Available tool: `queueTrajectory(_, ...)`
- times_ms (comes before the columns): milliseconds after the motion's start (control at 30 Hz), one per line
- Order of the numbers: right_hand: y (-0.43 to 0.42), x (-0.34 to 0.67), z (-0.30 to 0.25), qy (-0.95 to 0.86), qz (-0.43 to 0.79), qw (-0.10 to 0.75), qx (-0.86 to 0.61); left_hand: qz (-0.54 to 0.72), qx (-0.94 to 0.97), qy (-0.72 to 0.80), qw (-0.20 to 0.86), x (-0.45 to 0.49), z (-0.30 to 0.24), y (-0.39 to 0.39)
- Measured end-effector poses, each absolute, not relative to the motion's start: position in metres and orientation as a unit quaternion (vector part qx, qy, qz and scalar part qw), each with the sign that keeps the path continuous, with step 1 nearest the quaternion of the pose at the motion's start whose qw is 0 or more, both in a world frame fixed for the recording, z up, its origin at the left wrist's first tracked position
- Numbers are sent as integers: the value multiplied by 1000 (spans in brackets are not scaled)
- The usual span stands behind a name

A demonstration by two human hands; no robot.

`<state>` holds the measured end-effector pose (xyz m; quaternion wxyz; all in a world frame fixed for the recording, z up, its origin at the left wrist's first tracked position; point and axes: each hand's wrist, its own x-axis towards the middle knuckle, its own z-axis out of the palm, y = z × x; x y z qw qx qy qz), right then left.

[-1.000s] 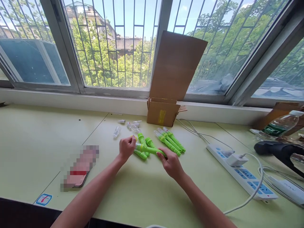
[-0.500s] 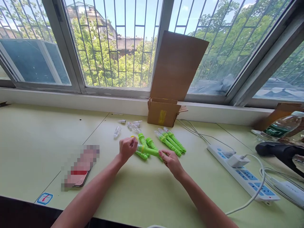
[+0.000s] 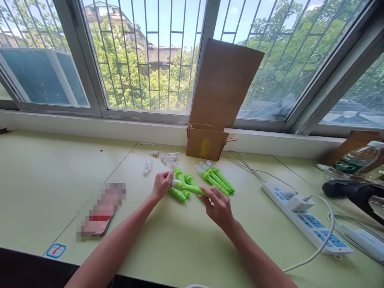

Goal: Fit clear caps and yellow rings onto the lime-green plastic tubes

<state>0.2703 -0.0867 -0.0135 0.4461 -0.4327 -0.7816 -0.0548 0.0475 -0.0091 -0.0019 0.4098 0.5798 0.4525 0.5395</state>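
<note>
Between my hands is a green plastic stick [image 3: 192, 189] with a clear end piece [image 3: 175, 183], held at a slight tilt. My left hand [image 3: 163, 185] is closed around the clear end. The fingers of my right hand [image 3: 218, 205] pinch the green tail. Partly hidden behind the held stick lie several loose green sticks [image 3: 178, 195] without visible clear ends. Farther right, a group of green sticks [image 3: 216, 180] with clear tops lies side by side. Several small clear caps [image 3: 147, 166] and white pieces [image 3: 155, 153] are scattered beyond my left hand.
A cardboard box [image 3: 207, 144] with a raised flap stands against the sill. On the left lies a phone [image 3: 103, 226], partly blurred. A power strip [image 3: 309, 220] with plugs and cables is at the right, near a plastic bottle [image 3: 351, 162] and a black object [image 3: 345, 190].
My left hand has turned at the wrist and lowered its knuckles on the clear end. My right hand has shifted its grip on the green tail, which now points lower to the right.
</note>
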Motion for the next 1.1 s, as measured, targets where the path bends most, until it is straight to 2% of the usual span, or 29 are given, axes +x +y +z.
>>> queueTrajectory(267,-87,269,-11,-782,-7,413,-466,555,622,473,284,45,-4,-11)
queueTrajectory(700,-89,262,3,-699,232,432,-521,560,656,484,148,42,3,-19)
queueTrajectory(800,-87,261,5,-666,321,431,-517,564,670,470,110,41,5,-21)
queueTrajectory(1000,-77,271,2,-533,584,386,-476,584,718,378,2,40,5,-23)
queueTrajectory(1100,-75,275,1,-502,638,355,-464,578,740,342,-28,37,4,-22)
